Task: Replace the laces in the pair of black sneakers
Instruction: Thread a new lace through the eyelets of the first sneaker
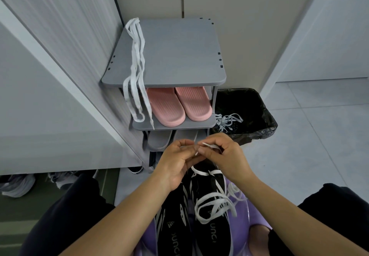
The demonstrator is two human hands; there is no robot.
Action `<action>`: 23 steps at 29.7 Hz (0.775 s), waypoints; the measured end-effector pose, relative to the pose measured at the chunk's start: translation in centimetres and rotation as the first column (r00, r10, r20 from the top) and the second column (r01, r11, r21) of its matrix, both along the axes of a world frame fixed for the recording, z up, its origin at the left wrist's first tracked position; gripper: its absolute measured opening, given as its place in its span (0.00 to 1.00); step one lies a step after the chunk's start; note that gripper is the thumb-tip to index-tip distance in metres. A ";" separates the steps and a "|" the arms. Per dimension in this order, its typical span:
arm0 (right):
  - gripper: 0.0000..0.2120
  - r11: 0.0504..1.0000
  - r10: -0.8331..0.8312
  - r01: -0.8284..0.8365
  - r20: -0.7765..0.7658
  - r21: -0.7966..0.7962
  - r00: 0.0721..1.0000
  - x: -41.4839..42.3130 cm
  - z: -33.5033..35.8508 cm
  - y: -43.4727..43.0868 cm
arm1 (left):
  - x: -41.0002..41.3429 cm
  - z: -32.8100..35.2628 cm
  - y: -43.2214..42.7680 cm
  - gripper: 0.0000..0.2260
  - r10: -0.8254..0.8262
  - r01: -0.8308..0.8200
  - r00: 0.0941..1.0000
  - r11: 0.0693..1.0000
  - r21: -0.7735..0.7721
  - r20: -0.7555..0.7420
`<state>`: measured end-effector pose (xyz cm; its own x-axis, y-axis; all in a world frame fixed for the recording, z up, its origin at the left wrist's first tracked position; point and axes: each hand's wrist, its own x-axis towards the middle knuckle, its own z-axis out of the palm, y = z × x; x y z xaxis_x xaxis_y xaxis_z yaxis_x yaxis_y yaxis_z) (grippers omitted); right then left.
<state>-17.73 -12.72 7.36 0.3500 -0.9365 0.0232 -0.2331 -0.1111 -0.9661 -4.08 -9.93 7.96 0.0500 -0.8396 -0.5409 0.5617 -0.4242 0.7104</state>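
Inside black-lined bin (257, 104), loose white laces (229, 121)

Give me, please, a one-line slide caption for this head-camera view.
Left hand and right hand pinch a white lace above a black sneaker; spare laces drape the grey rack.

Our head-worn camera looks forward and down, close above our left hand (175, 163) and right hand (226, 157), towards a grey plastic shoe rack (179, 56).

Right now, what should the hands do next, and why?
Probably poke the lace tip that the right hand pinches into the next eyelet of the sneaker below: only its lowest eyelets look laced, and the left hand holds the other end.
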 end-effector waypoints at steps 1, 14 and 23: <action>0.07 0.998 -0.011 0.009 -0.024 -0.062 1.000 0.0 -0.2 -0.1 | 0.0 0.0 0.0 0.07 0.004 -0.004 1.000 1.000 0.002 -0.026; 0.08 0.936 -0.317 0.236 0.332 0.263 0.889 -2.2 2.6 -2.8 | 0.3 -3.1 1.6 0.13 -0.425 0.515 0.218 0.815 0.266 0.878; 0.07 0.981 0.093 -0.007 -0.441 0.191 0.893 -1.2 -2.4 -0.7 | -0.8 -3.0 2.7 0.16 -0.317 0.494 -0.152 0.796 0.350 0.936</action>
<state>-18.94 -13.37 4.92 0.3297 -0.8906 -0.3131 -0.6422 0.0315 -0.7659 -4.83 -7.21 4.92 0.0410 -0.9632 -0.2657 -0.9031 -0.1495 0.4025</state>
